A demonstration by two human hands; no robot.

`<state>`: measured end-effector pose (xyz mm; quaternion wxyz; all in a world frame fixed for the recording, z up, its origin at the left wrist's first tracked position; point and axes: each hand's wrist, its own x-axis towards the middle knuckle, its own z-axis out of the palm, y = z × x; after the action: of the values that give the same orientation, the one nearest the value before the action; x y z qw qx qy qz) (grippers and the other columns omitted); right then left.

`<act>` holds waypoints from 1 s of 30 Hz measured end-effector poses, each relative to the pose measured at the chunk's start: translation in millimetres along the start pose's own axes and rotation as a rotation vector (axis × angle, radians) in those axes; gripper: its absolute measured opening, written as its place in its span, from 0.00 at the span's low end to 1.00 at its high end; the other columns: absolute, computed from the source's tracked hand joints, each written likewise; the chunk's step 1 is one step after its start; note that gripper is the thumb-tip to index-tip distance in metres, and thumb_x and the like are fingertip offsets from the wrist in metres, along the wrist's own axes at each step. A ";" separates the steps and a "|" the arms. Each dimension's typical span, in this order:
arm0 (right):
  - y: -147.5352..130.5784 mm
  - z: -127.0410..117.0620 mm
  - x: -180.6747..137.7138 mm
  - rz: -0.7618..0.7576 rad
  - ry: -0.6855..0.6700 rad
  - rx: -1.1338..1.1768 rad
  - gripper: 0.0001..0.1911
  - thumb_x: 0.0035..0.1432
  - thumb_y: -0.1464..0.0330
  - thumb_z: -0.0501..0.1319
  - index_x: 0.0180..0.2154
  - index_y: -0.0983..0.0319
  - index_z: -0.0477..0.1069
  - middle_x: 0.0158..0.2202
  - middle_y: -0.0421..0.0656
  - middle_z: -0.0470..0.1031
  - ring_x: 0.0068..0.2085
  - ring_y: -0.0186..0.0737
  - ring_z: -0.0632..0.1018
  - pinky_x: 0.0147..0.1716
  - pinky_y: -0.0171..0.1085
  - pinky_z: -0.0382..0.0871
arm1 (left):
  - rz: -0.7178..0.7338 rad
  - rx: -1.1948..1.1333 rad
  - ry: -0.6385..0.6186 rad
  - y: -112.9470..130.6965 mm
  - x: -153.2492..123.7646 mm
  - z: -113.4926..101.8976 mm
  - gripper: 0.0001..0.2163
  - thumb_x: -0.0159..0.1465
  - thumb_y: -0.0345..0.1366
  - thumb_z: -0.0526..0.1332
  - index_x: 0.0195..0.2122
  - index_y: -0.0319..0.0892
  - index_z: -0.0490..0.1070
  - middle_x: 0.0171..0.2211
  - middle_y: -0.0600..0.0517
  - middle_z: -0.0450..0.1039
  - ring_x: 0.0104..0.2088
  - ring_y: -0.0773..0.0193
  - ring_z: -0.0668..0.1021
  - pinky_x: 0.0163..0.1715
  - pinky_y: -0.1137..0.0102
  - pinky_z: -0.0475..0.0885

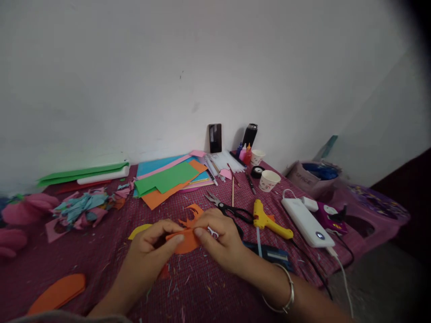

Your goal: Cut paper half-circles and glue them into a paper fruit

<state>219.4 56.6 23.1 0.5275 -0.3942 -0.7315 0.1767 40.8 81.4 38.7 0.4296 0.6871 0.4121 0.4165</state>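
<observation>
Between my two hands is a piece of orange paper point(186, 243), its upper edge pinched by both. My left hand point(150, 249) grips its left end with thumb and fingers. On its right end, my right hand point(220, 237) has thumb and fingertips pressed together; a bangle circles that wrist. Just behind the hands lies an orange paper scrap with fringed, cut strips point(194, 213). A yellow paper piece point(138, 231) shows partly behind my left hand. Black-handled scissors point(232, 210) rest beyond my right hand. At the lower left lie stacked orange paper petals point(59, 292).
A yellow glue gun point(269, 220) and a white power bank point(308, 222) with cables lie to the right. Paper cups point(269, 180), a phone point(215, 138) and a black bottle point(250, 134) stand toward the wall. Coloured sheets point(168, 179) and paper scraps point(82, 208) spread behind and left.
</observation>
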 end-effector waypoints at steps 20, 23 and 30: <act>2.7 0.5 -6.2 0.058 0.019 -0.003 0.09 0.62 0.70 0.56 0.30 0.61 0.71 0.26 0.40 0.73 0.31 0.38 0.73 0.35 0.38 0.64 | 0.036 0.054 -0.014 -0.7 -3.8 -6.1 0.11 0.60 0.38 0.59 0.21 0.42 0.65 0.20 0.58 0.63 0.21 0.69 0.68 0.22 0.73 0.63; -3.1 2.4 -6.3 0.030 -0.102 -0.097 0.08 0.63 0.70 0.54 0.38 0.61 0.71 0.31 0.42 0.76 0.34 0.39 0.73 0.37 0.39 0.63 | -0.097 0.128 -0.053 0.5 -5.6 -5.9 0.15 0.63 0.43 0.54 0.22 0.43 0.62 0.18 0.60 0.58 0.16 0.70 0.64 0.16 0.74 0.59; -6.3 17.7 -9.2 0.001 -0.275 -0.317 0.12 0.66 0.70 0.47 0.37 0.63 0.69 0.30 0.45 0.75 0.31 0.40 0.72 0.37 0.40 0.62 | -0.099 0.286 -0.018 2.0 -5.7 3.0 0.19 0.64 0.43 0.51 0.17 0.44 0.52 0.17 0.60 0.51 0.18 0.69 0.62 0.19 0.73 0.57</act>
<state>202.0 48.4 14.8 0.3539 -0.4450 -0.8150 0.1116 42.2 74.8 38.4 0.3509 0.7241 0.4966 0.3256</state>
